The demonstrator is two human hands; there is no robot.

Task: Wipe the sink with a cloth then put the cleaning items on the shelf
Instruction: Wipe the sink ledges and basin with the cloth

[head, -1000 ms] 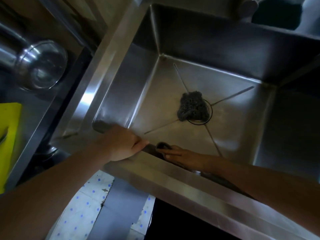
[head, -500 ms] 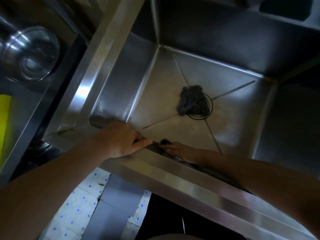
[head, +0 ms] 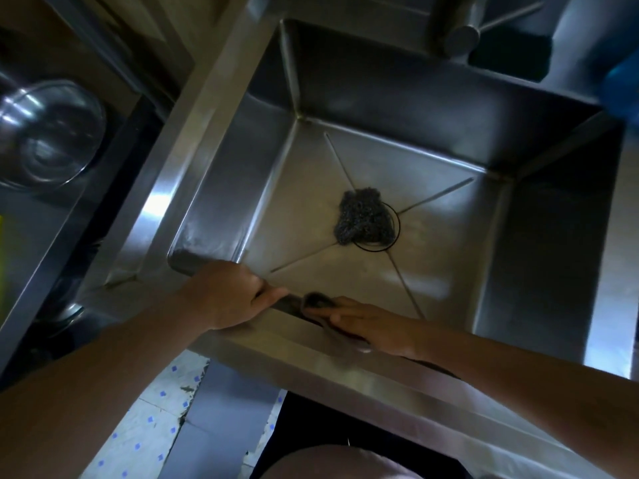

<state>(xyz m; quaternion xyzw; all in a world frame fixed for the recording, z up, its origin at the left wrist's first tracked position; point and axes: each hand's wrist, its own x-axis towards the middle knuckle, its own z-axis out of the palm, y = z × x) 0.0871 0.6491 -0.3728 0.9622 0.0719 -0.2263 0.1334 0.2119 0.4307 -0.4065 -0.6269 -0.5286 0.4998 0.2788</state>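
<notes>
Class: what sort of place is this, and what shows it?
Probably a kitchen wash area: a deep steel sink, a wire scourer lying in it, a metal bowl beside it.

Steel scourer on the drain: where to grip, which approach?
Take the scourer by its humped top, fingers coming straight down. It lies as a low, loose mound flat on the sink floor, half over the drain ring, walls well away, so a side approach would likely just scrape the floor.

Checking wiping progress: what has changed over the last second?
The right hand, pressing the cloth flat inside the sink, has crept slightly up toward its near rim. The left hand still grips the rim, and the scourer stays on the drain.
</notes>
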